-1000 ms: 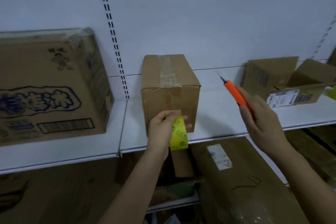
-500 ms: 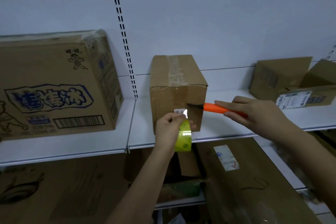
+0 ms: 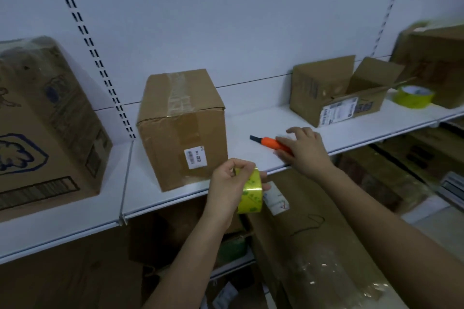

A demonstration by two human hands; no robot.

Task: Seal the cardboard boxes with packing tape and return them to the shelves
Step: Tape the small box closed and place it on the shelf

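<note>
- The sealed box [image 3: 182, 128] stands on the shelf [image 3: 253, 118] near its front edge, taped across top and front.
- The left hand [image 3: 229, 189] grips the tape roll [image 3: 251, 192] just off that edge.
- The right hand [image 3: 305, 149] rests loosely curled on the orange cutter [image 3: 270, 142]; whether it grips cannot be told.
- The open box [image 3: 336, 91] toward the shelf's right end remains unsealed; a second roll [image 3: 413, 96] lies beside it.

Head view. The left hand [image 3: 227, 187] gripped a yellow-green tape roll [image 3: 251, 192], fingers curled round its rim, just below the front edge of the white shelf [image 3: 251, 118]. A taped cardboard box [image 3: 182, 128] stood just beyond those fingers. The right hand [image 3: 305, 150] lay with loosely spread fingers over an orange box cutter [image 3: 270, 142], blade end protruding leftward past the fingertips. An open box [image 3: 336, 93] and second tape roll [image 3: 413, 96] sat well beyond the right fingers.
</note>
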